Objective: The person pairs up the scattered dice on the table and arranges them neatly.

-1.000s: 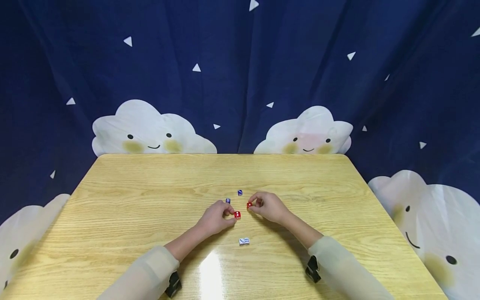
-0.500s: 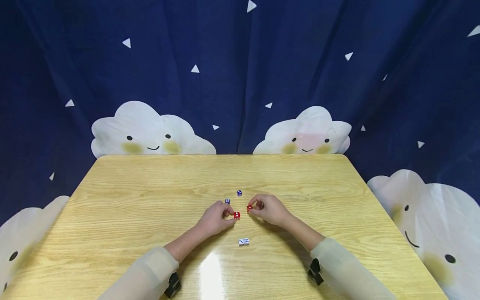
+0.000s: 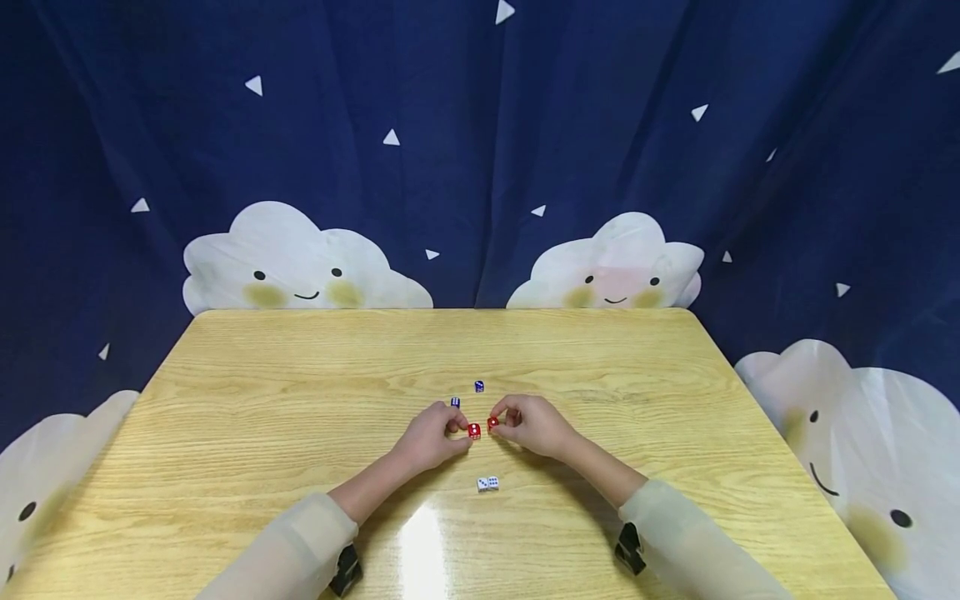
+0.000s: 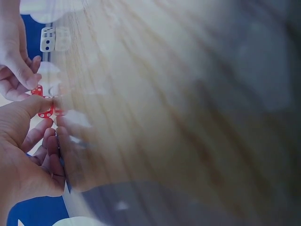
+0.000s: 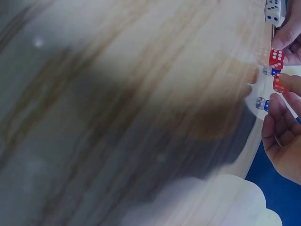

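With thumb and fingertips my left hand pinches a red die near the middle of the table. My right hand pinches a second red die just to the right of it, a small gap between the two. In the left wrist view, the left hand's die is partly covered by the thumb. The right wrist view has both red dice at its right edge, the right hand's die below the other one.
One blue die lies just beyond my left fingers, another blue die farther back. Two white dice stand side by side nearer the front. All are on a wooden table in front of a dark blue curtain.
My right hand has moved its red die left and toward the front, nearer to the left hand's die. The left hand has stayed in place.
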Available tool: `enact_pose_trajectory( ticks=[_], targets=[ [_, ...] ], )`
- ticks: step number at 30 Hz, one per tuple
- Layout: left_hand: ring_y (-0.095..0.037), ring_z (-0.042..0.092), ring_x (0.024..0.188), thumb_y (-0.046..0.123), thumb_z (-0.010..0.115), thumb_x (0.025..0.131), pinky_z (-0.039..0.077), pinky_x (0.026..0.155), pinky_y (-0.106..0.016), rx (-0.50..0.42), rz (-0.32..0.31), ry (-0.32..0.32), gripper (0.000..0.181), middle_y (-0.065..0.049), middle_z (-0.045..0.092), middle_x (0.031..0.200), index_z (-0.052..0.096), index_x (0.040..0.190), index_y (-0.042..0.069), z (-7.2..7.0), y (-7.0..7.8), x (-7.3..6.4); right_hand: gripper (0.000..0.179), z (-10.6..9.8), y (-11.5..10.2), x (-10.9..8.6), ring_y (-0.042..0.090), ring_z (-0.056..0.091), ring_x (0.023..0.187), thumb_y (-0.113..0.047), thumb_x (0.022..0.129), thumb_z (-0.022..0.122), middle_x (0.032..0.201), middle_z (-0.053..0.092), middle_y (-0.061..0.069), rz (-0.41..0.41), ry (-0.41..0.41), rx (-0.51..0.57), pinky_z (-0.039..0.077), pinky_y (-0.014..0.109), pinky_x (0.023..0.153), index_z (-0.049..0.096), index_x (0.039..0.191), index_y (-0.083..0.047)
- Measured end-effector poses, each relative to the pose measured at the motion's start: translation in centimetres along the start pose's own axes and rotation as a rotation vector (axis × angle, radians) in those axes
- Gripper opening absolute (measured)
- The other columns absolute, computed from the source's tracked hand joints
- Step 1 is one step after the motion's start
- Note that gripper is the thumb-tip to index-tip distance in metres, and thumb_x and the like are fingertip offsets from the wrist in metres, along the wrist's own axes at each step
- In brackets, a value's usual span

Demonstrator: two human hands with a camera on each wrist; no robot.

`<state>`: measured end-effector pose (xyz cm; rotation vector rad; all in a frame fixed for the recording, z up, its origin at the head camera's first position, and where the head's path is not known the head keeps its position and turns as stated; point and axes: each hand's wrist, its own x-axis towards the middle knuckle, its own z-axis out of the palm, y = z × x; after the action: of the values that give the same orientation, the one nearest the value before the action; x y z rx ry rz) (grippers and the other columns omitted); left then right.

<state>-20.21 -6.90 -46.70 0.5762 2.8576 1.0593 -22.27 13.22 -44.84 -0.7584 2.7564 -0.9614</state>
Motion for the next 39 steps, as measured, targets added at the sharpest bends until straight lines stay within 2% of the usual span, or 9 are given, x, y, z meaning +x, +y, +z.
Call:
enact_pose_trajectory(
  ticks=[20, 32, 39],
  targets=[
    [-0.01, 0.045, 0.068, 0.024, 0.07, 0.071, 0.037, 0.061, -0.02, -0.006, -0.001, -0.004, 0.018, -0.001, 0.051, 0.076, 0.062, 0.081, 0.011, 0.0, -0.1, 0.0, 0.016, 0.8, -0.4, 0.1, 0.003, 0.044, 0.052, -0.018, 0.075, 0.068, 0.063, 0.053, -0.004, -0.028, -0.014, 0.012, 0.037, 0.018, 0.046, 0.063, 0.089, -0.011],
    [-0.01, 0.046, 0.07, 0.024, 0.069, 0.071, 0.038, 0.063, -0.021, -0.004, -0.01, -0.006, 0.018, 0.0, 0.052, 0.077, 0.062, 0.082, 0.012, 0.1, -0.2, 0.0, 0.017, 1.3, -0.2, 0.1, 0.002, 0.044, 0.055, -0.02, 0.075, 0.068, 0.063, 0.052, -0.008, -0.007, -0.025, 0.003, 0.037, 0.017, 0.048, 0.063, 0.091, -0.014],
    [-0.012, 0.048, 0.071, 0.025, 0.069, 0.071, 0.039, 0.063, -0.021, -0.002, -0.004, -0.008, 0.018, 0.0, 0.052, 0.077, 0.062, 0.082, 0.012, 0.0, -0.1, 0.0, 0.017, 1.4, -0.1, 0.1, 0.004, 0.044, 0.055, -0.019, 0.076, 0.068, 0.063, 0.052, -0.007, -0.001, -0.025, 0.026, 0.036, 0.017, 0.048, 0.063, 0.092, -0.014]
  ],
)
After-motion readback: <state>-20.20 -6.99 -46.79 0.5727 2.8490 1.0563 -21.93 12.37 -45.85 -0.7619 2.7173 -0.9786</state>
